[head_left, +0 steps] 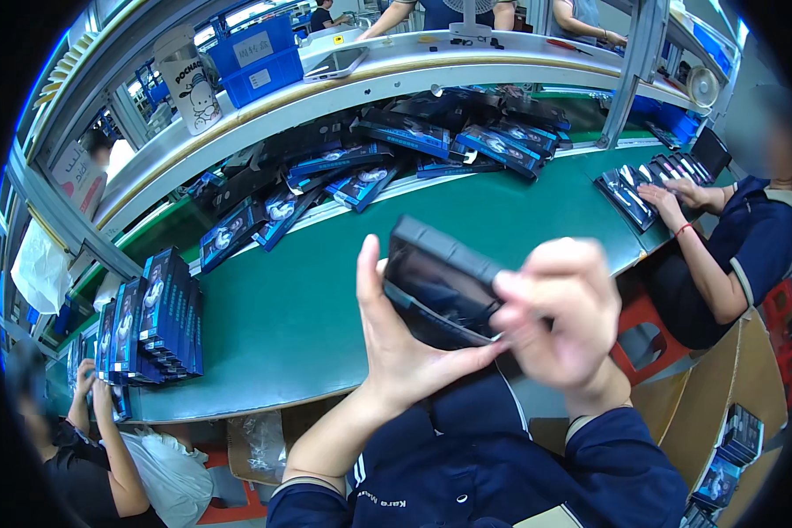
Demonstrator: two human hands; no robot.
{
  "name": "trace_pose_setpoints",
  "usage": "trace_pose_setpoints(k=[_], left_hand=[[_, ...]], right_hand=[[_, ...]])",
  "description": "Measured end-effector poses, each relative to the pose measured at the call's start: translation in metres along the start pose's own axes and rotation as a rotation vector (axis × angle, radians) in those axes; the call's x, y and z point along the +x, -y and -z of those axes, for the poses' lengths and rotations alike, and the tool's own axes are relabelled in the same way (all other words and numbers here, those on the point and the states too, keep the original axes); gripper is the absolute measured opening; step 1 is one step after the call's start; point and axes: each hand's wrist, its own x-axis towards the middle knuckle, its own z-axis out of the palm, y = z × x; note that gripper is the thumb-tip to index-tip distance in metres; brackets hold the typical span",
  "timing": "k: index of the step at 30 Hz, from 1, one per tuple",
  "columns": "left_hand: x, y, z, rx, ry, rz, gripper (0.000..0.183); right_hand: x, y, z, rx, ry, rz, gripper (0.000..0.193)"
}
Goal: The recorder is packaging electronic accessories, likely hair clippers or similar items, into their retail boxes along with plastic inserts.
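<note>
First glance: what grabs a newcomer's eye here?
The black rectangular box sits mid-frame in the left hand, the blurred right hand at its right end. Beyond it, flat blue-and-black printed boxes lie heaped along the far side of the green tabletop; more boxes stand grouped at its left.

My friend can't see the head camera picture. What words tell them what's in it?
A person's left hand holds a black rectangular box at a green worktable, the blurred right hand at its edge. Printed dark-blue boxes lie heaped beneath a shelf; one co-worker is at left, another at right.
</note>
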Motion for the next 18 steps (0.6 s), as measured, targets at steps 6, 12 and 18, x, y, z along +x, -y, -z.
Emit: trace_pose_setpoints(k=[6, 12, 18], left_hand=[[-0.027, 0.025, 0.002, 0.081, -0.188, -0.01, 0.097], [0.006, -0.007, 0.021, -0.719, -0.234, 0.413, 0.036], [0.004, -0.003, 0.019, -0.64, -0.298, 0.38, 0.028]], right_hand=[[-0.013, -0.006, -0.042, 1.018, 0.205, -0.837, 0.015], [-0.046, -0.008, -0.088, 0.393, -0.267, -0.275, 0.011], [-0.046, 0.006, -0.099, 0.802, -0.359, -0.576, 0.026]])
